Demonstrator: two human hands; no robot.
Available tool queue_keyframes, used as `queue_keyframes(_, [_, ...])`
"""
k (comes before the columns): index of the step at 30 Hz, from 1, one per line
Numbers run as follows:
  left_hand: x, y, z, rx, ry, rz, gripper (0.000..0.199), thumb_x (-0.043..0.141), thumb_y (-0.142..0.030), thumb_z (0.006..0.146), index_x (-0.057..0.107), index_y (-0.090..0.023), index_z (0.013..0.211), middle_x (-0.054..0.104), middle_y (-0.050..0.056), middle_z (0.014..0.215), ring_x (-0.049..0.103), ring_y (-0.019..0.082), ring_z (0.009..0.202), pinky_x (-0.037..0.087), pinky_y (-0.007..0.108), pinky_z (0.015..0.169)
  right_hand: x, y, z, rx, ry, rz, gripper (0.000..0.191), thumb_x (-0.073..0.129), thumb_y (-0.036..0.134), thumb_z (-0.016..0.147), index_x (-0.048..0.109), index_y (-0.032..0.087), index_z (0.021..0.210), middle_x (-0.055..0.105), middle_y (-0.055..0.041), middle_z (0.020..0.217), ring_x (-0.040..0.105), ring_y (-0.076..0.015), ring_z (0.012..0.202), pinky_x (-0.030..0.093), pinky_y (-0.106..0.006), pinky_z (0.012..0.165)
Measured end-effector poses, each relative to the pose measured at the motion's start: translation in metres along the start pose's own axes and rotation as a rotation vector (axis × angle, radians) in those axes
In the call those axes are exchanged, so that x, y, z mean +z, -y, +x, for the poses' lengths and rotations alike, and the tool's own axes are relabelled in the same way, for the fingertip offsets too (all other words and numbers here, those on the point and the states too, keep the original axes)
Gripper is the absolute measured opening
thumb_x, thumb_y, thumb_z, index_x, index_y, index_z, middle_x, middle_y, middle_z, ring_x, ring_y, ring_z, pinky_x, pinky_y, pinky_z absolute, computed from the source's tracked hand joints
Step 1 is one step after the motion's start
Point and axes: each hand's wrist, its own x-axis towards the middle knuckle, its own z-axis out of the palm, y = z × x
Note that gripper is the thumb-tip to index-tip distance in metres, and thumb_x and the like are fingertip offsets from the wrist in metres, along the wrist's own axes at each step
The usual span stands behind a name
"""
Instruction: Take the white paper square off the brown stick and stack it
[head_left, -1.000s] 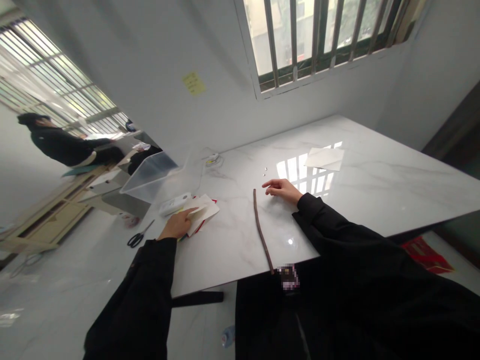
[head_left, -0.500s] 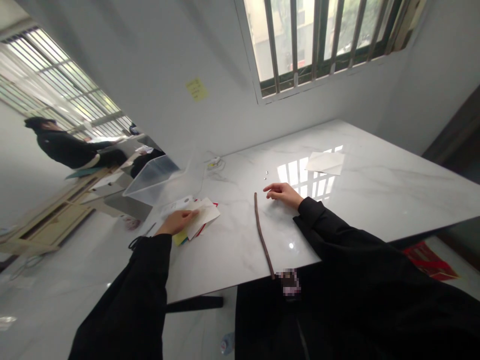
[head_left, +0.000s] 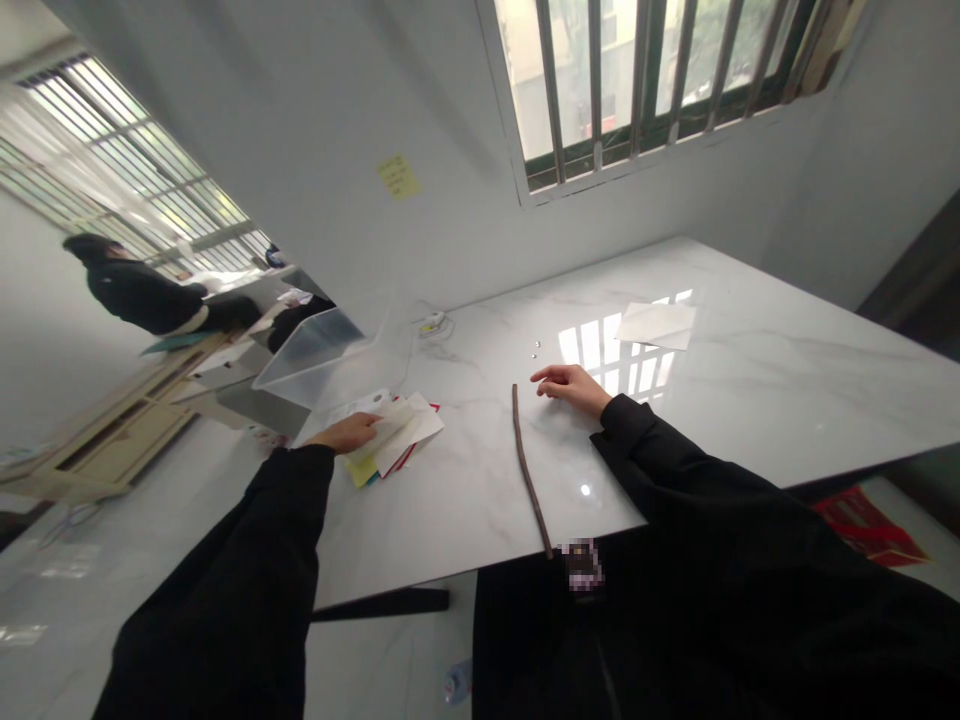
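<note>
My left hand [head_left: 349, 432] lies at the left side of a loose stack of papers [head_left: 421, 428], its index finger stretched out over the top sheets. Its other fingers are mostly hidden. White and cream sheets lie uppermost, with yellow, red and blue edges showing beneath. My right hand [head_left: 571, 388] rests on the table with its fingers loosely bent and apart, holding nothing. A thin brown stick [head_left: 525, 472] lies to the left of it, running toward the table's front edge. Two tiny shiny pieces [head_left: 535, 350] lie just beyond my right fingertips.
A clear plastic bin [head_left: 315, 350] stands at the table's left end. Behind it, a white object with a cable [head_left: 433, 322] lies near the wall. A pale sheet [head_left: 655, 326] lies at the back right. Another person [head_left: 139, 288] sits far left.
My left hand has drawn back slightly to the left across the papers, uncovering more of the cream sheet. My right hand and the stick stay in place. The view has shifted slightly.
</note>
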Motion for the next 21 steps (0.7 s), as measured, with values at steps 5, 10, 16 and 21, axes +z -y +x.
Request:
queue_keyframes(5, [0.016, 0.004, -0.019, 0.140, 0.206, -0.066, 0.064, 0.040, -0.055, 0.093, 0.068, -0.025, 0.142, 0.059, 0.008, 0.155, 0.055, 0.028, 0.144, 0.045, 0.039, 0.117, 0.000, -0.001, 0.001, -0.003, 0.010, -0.010, 0.035, 0.072, 0.028, 0.074, 0.077, 0.016, 0.106, 0.077, -0.0055, 0.083, 0.065, -0.0162, 0.075, 0.050, -0.031, 0.073])
queue_keyframes(10, [0.074, -0.016, -0.048, 0.043, 0.040, 0.007, 0.073, 0.014, -0.050, 0.104, 0.036, -0.020, 0.166, 0.023, 0.014, 0.175, 0.023, 0.036, 0.162, 0.026, 0.054, 0.128, 0.001, -0.002, 0.002, -0.013, 0.019, -0.003, 0.032, 0.069, 0.025, 0.074, 0.076, 0.016, 0.104, 0.077, -0.0047, 0.082, 0.065, -0.0162, 0.074, 0.050, -0.032, 0.075])
queue_keyframes(16, [0.101, -0.033, -0.056, -0.041, -0.247, -0.016, 0.064, 0.020, -0.052, 0.106, 0.042, -0.032, 0.163, 0.030, 0.007, 0.174, 0.024, 0.041, 0.161, 0.023, 0.069, 0.124, 0.002, 0.001, 0.001, -0.005, 0.005, -0.004, 0.030, 0.070, 0.027, 0.076, 0.077, 0.016, 0.104, 0.076, -0.0049, 0.082, 0.064, -0.0157, 0.073, 0.051, -0.033, 0.075])
queue_keyframes(21, [0.070, -0.078, -0.033, 0.215, -0.645, -0.207, 0.054, 0.047, -0.041, 0.097, 0.062, -0.022, 0.146, 0.063, 0.012, 0.148, 0.052, 0.032, 0.140, 0.035, 0.051, 0.122, 0.001, 0.004, 0.001, 0.007, -0.013, 0.003, 0.031, 0.074, 0.028, 0.074, 0.077, 0.016, 0.102, 0.076, -0.0044, 0.081, 0.063, -0.0156, 0.073, 0.049, -0.032, 0.073])
